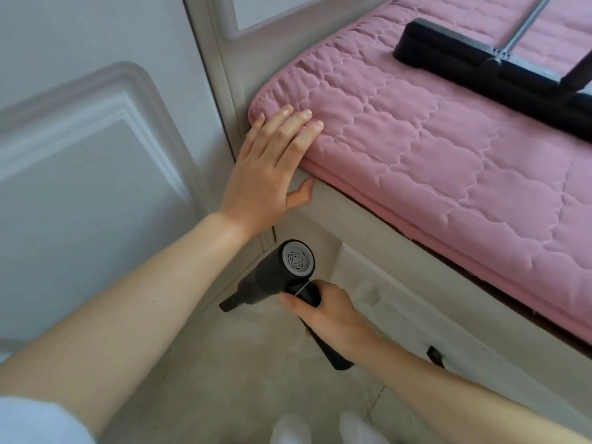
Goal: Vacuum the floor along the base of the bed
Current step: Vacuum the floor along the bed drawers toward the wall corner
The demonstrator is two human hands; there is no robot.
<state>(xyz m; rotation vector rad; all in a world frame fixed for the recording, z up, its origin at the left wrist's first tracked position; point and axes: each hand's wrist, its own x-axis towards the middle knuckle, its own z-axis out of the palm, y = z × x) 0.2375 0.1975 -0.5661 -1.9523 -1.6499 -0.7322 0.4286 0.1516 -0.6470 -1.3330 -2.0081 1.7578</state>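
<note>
A small black handheld vacuum (pixel 275 278) hangs low over the grey floor (pixel 205 363), its nozzle aimed down-left at the corner where the wardrobe meets the bed. My right hand (pixel 326 312) is shut on its black handle. My left hand (pixel 272 161) lies flat, fingers apart, on the corner of the pink quilted mattress (pixel 448 149), with the thumb against the bed's white frame (pixel 368 225). The vacuum's round rear filter cap faces up at me.
A white panelled wardrobe door (pixel 89 174) stands at the left. A black floor-brush head with a metal tube (pixel 474 56) lies on the mattress at the top right. The bed base carries a drawer front with a dark handle (pixel 435 355). My white-socked feet (pixel 320 427) are at the bottom.
</note>
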